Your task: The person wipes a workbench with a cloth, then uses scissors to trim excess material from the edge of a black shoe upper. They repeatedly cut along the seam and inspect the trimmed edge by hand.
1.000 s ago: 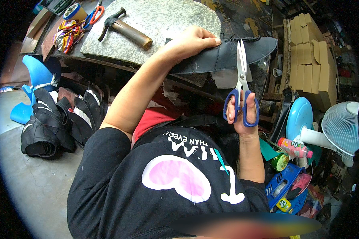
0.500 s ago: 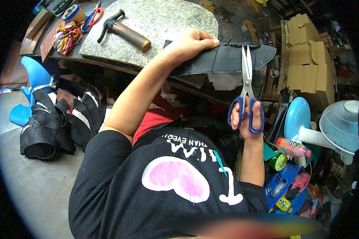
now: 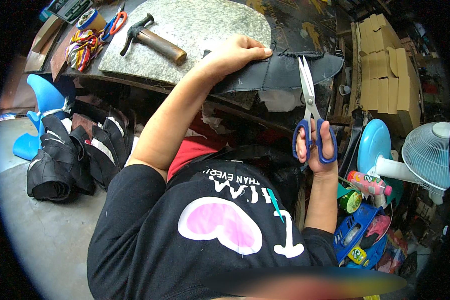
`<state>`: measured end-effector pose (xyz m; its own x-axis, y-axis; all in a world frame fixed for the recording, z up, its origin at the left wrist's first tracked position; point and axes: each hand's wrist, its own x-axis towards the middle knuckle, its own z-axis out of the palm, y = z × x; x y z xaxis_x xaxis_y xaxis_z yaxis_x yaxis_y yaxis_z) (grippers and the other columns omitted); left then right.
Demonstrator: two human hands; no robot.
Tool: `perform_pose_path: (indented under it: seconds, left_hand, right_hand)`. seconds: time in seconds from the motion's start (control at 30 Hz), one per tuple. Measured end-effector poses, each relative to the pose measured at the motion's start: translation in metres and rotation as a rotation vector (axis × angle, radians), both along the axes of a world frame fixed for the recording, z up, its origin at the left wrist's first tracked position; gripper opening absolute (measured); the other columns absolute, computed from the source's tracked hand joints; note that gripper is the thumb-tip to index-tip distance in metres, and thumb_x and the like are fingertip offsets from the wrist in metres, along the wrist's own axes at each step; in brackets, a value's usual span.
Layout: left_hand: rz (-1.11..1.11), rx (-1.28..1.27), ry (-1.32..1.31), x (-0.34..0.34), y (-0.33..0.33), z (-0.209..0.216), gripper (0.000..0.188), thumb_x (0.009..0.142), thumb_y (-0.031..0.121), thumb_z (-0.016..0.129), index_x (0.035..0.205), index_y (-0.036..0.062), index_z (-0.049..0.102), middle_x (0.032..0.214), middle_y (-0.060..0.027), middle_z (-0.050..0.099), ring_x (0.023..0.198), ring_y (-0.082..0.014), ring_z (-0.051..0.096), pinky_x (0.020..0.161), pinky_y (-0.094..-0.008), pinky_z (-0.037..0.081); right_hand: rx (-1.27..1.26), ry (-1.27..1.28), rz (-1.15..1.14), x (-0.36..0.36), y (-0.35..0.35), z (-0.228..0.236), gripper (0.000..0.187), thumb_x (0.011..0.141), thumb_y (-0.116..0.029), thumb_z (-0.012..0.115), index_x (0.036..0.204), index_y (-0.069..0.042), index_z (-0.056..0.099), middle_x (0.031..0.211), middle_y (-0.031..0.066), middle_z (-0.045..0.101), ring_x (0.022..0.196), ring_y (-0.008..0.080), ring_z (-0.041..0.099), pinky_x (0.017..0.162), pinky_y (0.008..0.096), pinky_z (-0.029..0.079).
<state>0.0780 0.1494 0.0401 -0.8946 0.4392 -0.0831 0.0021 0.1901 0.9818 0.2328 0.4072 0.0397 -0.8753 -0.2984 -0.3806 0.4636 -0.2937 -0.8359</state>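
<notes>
My left hand [image 3: 236, 54] pinches the upper edge of a flat, dark stitched piece [image 3: 290, 76], thumb and fingers closed on it. A raised, frayed-looking seam runs along its upper edge, and a stitched line crosses it below my thumb. In my right hand [image 3: 321, 150] is a pair of scissors [image 3: 309, 102] with dark blue handles, my fingers through the loops. The blades point away from me and are slightly apart, their tips over the piece near the seam. Whether they touch it I cannot tell.
A hammer [image 3: 160, 45] lies on a speckled stone slab [image 3: 205, 22]. Farther left are striped cloth [image 3: 85, 49] and red-and-blue-handled scissors [image 3: 116, 24]. Black rolled material [image 3: 55, 170] sits on the floor at left. Cardboard boxes [image 3: 385, 75] and a fan [image 3: 427, 155] stand at right.
My right hand has shifted slightly right, and the scissors now lean more to the left, their tips a little farther left. My left hand still pinches the piece.
</notes>
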Motion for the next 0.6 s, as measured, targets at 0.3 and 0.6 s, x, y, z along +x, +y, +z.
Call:
perform_pose_path:
  seconds: [0.3, 0.6]
  left_hand:
    - [0.007, -0.066, 0.084, 0.001, 0.002, -0.002, 0.036, 0.087, 0.032, 0.065, 0.098, -0.0023, 0.071, 0.077, -0.0071, 0.069, 0.068, -0.0109, 0.06, 0.066, -0.0287, 0.05]
    - [-0.051, -0.036, 0.007, -0.002, 0.001, -0.006, 0.034, 0.087, 0.03, 0.065, 0.099, -0.0012, 0.071, 0.074, -0.006, 0.068, 0.068, -0.0111, 0.061, 0.066, -0.0291, 0.05]
  right_hand:
    - [-0.149, -0.079, -0.002, 0.002, 0.006, 0.006, 0.065, 0.091, -0.066, 0.041, 0.089, -0.003, 0.053, 0.054, 0.0089, 0.053, 0.039, 0.0151, 0.047, 0.038, 0.0229, 0.038]
    - [-0.044, 0.061, -0.064, -0.015, -0.016, -0.017, 0.058, 0.09, -0.062, 0.049, 0.087, -0.003, 0.054, 0.053, 0.0042, 0.052, 0.04, 0.011, 0.046, 0.038, 0.0205, 0.037]
